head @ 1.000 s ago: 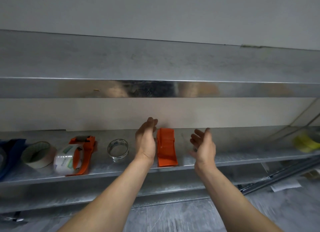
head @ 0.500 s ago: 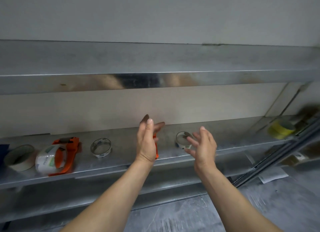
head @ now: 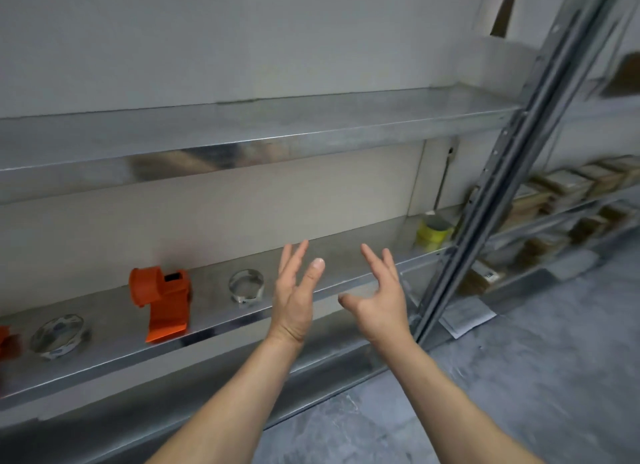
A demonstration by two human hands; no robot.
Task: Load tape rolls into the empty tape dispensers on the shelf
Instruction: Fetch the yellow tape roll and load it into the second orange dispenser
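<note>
An empty orange tape dispenser (head: 161, 299) stands on the metal shelf (head: 221, 325), left of centre. A clear tape roll (head: 246, 286) lies just right of it, and another clear roll (head: 58, 335) lies farther left. At the left edge a sliver of a second orange dispenser (head: 7, 342) shows. A yellow tape roll (head: 433, 234) sits at the shelf's far right end. My left hand (head: 294, 292) and my right hand (head: 377, 297) hover in front of the shelf, right of the clear roll, fingers spread and holding nothing.
An upper metal shelf (head: 242, 131) overhangs the lower one. A slanted steel upright (head: 485, 204) bounds the shelf on the right. Beyond it are stacked cardboard boxes (head: 561, 193). A paper sheet (head: 465, 316) lies on the grey floor.
The view has swung right along the shelf. My left hand has left the orange dispenser, which now stands upright to its left. Both hands have moved right with fingers spread.
</note>
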